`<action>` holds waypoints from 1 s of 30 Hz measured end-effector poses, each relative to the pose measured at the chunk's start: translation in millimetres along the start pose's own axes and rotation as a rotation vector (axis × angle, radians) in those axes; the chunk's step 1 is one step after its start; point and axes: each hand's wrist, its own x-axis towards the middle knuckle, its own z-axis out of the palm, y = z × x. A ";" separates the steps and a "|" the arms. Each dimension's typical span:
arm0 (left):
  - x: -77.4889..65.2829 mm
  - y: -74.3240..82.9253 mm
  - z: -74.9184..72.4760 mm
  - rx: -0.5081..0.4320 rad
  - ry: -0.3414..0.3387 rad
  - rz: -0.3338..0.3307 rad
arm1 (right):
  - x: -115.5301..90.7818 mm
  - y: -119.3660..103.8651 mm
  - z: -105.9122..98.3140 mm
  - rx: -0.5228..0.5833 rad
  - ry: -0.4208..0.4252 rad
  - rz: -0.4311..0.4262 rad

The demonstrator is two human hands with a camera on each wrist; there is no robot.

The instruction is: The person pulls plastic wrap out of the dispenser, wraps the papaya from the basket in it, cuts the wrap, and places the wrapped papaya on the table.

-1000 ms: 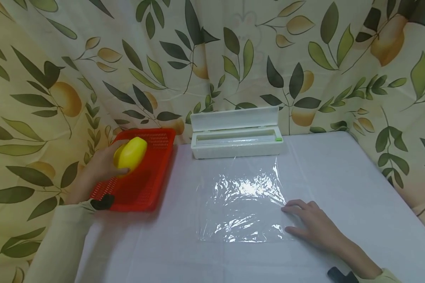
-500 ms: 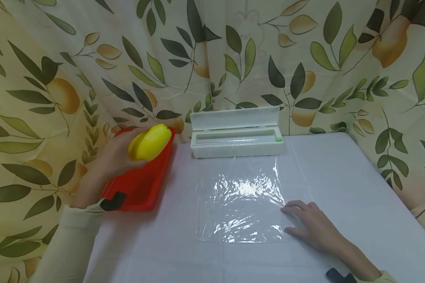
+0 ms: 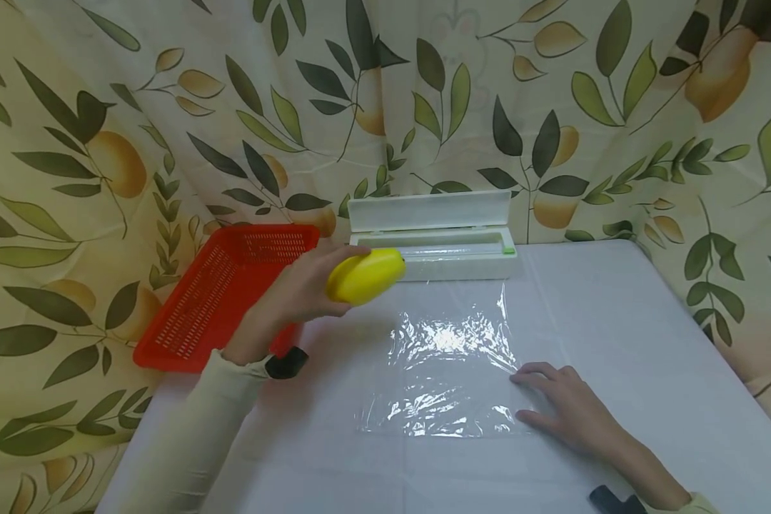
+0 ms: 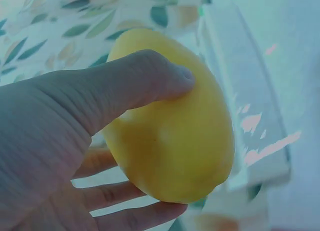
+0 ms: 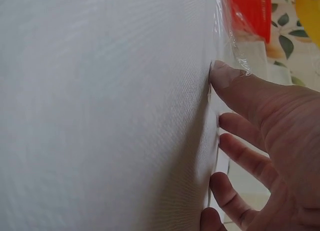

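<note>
My left hand [image 3: 305, 285] holds a smooth, oval yellow fruit [image 3: 368, 277] above the table, in front of the white cling film box. In the left wrist view the thumb lies across the fruit [image 4: 175, 136] and the other fingers are behind and under it. A sheet of clear cling film [image 3: 446, 378] lies flat on the table, running out from the box. At the film's right edge, my right hand [image 3: 572, 410] rests with its fingertips on the table. The right wrist view shows these fingers spread and slightly bent, with film [image 5: 227, 36] beyond the thumb.
A red perforated basket [image 3: 189, 314] stands at the back left, behind my left forearm. The white cling film box [image 3: 452, 270] sits at the back with its lid raised. A leaf-patterned curtain [image 3: 450, 107] hangs behind the white-covered table [image 3: 636, 321].
My left hand has carried the yellow fruit from over the red basket to the right, as far as the left part of the box. The right hand has stayed at the film's edge.
</note>
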 end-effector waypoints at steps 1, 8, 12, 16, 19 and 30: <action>3.9 2.0 7.0 -0.005 -0.009 0.018 | 0.0 -0.1 -0.2 0.003 0.001 0.001; 28.1 13.7 52.4 -0.001 -0.099 0.118 | -0.6 0.0 -0.2 0.005 0.010 -0.010; 38.7 20.3 75.8 -0.035 -0.163 0.149 | -0.7 -0.5 -0.2 0.004 0.017 -0.012; 47.1 25.2 97.0 -0.067 -0.218 0.174 | -0.7 -0.8 0.1 0.007 0.019 -0.013; 52.5 27.9 110.2 -0.084 -0.247 0.190 | -1.0 -1.0 0.1 0.014 0.018 -0.010; 57.3 25.5 135.5 -0.092 -0.322 0.168 | -1.3 -0.9 0.3 0.009 0.002 0.014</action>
